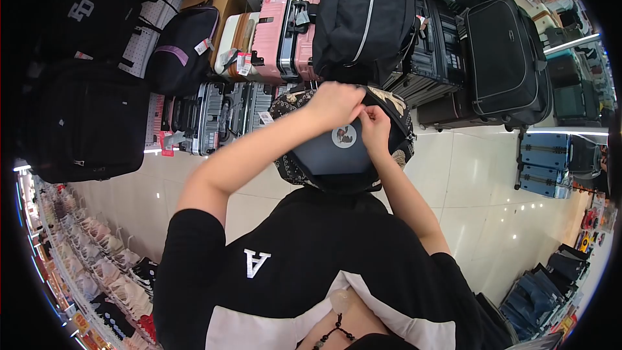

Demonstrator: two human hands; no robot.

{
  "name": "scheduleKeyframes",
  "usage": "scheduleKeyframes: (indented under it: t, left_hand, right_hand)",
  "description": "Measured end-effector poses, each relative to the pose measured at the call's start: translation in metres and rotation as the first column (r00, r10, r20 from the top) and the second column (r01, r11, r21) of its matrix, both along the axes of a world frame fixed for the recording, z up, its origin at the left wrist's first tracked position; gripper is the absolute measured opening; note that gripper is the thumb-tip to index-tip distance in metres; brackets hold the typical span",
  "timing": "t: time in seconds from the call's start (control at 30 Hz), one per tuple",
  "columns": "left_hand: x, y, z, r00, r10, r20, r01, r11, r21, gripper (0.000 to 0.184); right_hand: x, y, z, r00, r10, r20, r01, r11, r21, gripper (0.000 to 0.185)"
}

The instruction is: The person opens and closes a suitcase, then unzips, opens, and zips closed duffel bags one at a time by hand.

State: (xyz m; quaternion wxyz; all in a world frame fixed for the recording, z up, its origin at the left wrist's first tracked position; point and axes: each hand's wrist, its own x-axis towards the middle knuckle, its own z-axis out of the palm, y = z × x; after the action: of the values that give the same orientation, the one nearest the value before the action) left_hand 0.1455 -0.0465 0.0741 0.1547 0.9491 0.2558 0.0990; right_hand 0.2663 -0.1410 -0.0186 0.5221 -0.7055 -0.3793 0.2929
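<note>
black bag point(289, 172), cream-patterned sides, smooth dark panel point(334, 161) with round emblem point(344, 135).

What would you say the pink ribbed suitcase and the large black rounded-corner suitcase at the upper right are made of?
The pink ribbed suitcase looks like satin hard plastic, judging by its rigid grooves, though painted metal is possible. The large black rounded-corner suitcase seems matte fabric, from its dull surface and piped edges.

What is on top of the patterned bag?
The person's left hand and right hand meet over the patterned bag, near a round white emblem on its dark panel. Their fingers cover whatever they may be pinching.
</note>
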Motion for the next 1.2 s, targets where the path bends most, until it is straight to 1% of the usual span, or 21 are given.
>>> scheduleKeyframes:
  t: [0.07, 0.1, 0.2, 0.23, 0.3, 0.33, 0.37, 0.4, 0.43, 0.47, 0.53, 0.63, 0.73, 0.83, 0.93, 1.07, 1.17, 1.2]
  left_hand:
    - [-0.012, -0.026, -0.033, 0.985, 0.137, 0.109, -0.128, 0.988, -0.081, 0.019]
    - [-0.012, -0.035, -0.043, 0.957, 0.243, 0.159, -0.225, 0.967, -0.122, 0.016]
    - [-0.008, -0.040, -0.067, 0.884, 0.397, 0.247, -0.376, 0.918, -0.130, 0.016]
    - [-0.007, -0.038, -0.074, 0.871, 0.427, 0.242, -0.414, 0.904, -0.105, 0.013]
    - [-0.007, -0.034, -0.082, 0.885, 0.365, 0.288, -0.371, 0.928, -0.037, 0.010]
    - [-0.008, -0.031, -0.083, 0.891, 0.334, 0.308, -0.351, 0.937, -0.001, 0.009]
    - [-0.009, -0.027, -0.083, 0.888, 0.340, 0.310, -0.361, 0.932, 0.012, 0.009]
    - [-0.011, -0.023, -0.082, 0.885, 0.346, 0.311, -0.371, 0.928, 0.024, 0.009]
    - [-0.013, -0.019, -0.081, 0.884, 0.349, 0.311, -0.378, 0.925, 0.036, 0.009]
    - [-0.015, -0.015, -0.080, 0.894, 0.348, 0.281, -0.374, 0.927, 0.042, 0.009]
    - [-0.014, -0.013, -0.079, 0.902, 0.343, 0.262, -0.364, 0.931, 0.038, 0.009]
    - [-0.009, -0.018, -0.077, 0.890, 0.365, 0.273, -0.384, 0.923, 0.017, 0.009]
    - [-0.006, -0.023, -0.076, 0.908, 0.238, 0.344, -0.266, 0.963, 0.037, 0.008]
    - [0.001, -0.032, -0.080, 0.942, 0.157, 0.295, -0.177, 0.984, 0.039, 0.010]
    - [0.011, -0.043, -0.083, 0.909, 0.238, 0.342, -0.244, 0.969, -0.027, 0.012]
    - [0.016, -0.050, -0.084, 0.879, 0.293, 0.376, -0.278, 0.956, -0.095, 0.015]
    - [0.018, -0.054, -0.084, 0.891, 0.334, 0.307, -0.302, 0.942, -0.150, 0.017]
    - [0.019, -0.055, -0.081, 0.883, 0.351, 0.312, -0.312, 0.935, -0.171, 0.018]
  right_hand:
    - [0.002, 0.002, 0.000, 0.999, 0.007, -0.034, -0.007, 1.000, 0.009, 0.017]
    - [0.003, 0.003, -0.001, 0.999, 0.013, -0.053, -0.012, 1.000, 0.014, 0.017]
    - [0.005, 0.004, 0.001, 0.999, 0.037, -0.003, -0.037, 0.997, -0.065, 0.016]
    - [0.007, 0.004, 0.002, 0.996, 0.063, 0.056, -0.058, 0.995, -0.076, 0.016]
    - [0.009, 0.003, 0.005, 0.978, 0.118, 0.172, -0.101, 0.989, -0.105, 0.016]
    - [0.012, 0.003, 0.008, 0.930, 0.118, 0.347, -0.089, 0.991, -0.099, 0.016]
    - [0.018, 0.003, 0.012, 0.852, 0.112, 0.511, -0.078, 0.993, -0.089, 0.016]
    - [0.024, 0.003, 0.015, 0.747, 0.102, 0.657, -0.067, 0.995, -0.077, 0.017]
    - [0.032, 0.002, 0.014, 0.736, 0.099, 0.669, -0.052, 0.995, -0.089, 0.018]
    - [0.038, 0.000, 0.015, 0.718, 0.071, 0.693, 0.007, 0.994, -0.109, 0.018]
    - [0.046, -0.005, 0.019, 0.741, 0.068, 0.668, 0.074, 0.981, -0.181, 0.019]
    - [0.046, -0.005, 0.019, 0.753, 0.033, 0.657, 0.133, 0.971, -0.201, 0.020]
    - [0.054, -0.003, 0.016, 0.868, 0.004, 0.497, 0.107, 0.975, -0.195, 0.020]
    - [0.057, -0.002, 0.019, 0.940, -0.033, 0.339, 0.109, 0.972, -0.208, 0.021]
    - [0.059, 0.000, 0.015, 0.944, -0.044, 0.326, 0.112, 0.975, -0.193, 0.021]
    - [0.061, 0.000, 0.014, 0.941, -0.027, 0.336, 0.097, 0.976, -0.195, 0.021]
    - [0.061, 0.001, 0.014, 0.942, -0.014, 0.336, 0.085, 0.977, -0.198, 0.021]
    - [0.061, 0.001, 0.014, 0.942, -0.014, 0.335, 0.084, 0.977, -0.194, 0.021]
